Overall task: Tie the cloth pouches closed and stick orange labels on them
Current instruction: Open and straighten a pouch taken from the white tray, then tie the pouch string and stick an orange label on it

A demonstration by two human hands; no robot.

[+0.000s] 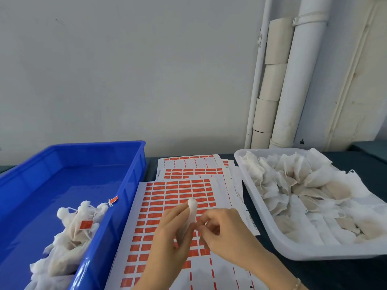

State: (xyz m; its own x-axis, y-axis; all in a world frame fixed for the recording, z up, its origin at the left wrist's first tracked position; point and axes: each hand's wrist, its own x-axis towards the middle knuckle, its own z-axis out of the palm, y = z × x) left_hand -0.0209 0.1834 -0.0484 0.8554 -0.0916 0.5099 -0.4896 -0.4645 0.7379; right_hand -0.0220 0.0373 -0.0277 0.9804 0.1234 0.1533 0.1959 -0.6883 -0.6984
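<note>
My left hand (169,237) grips a white cloth pouch (191,210) upright above the label sheet, its gathered top poking up past my fingers. My right hand (219,229) pinches something small and white at the pouch's side, probably its drawstring; the string itself is too thin to make out. Beneath both hands lies a white sheet of orange labels (173,197), with several labels gone along its lower right. Finished pouches with orange labels (71,233) lie heaped in the blue bin (129,176) on the left.
A white tray (293,245) on the right holds several untied cloth pouches (303,191). More label sheets (192,166) are stacked behind the front one. White pipes (297,80) and a grey wall stand behind the dark table (335,275).
</note>
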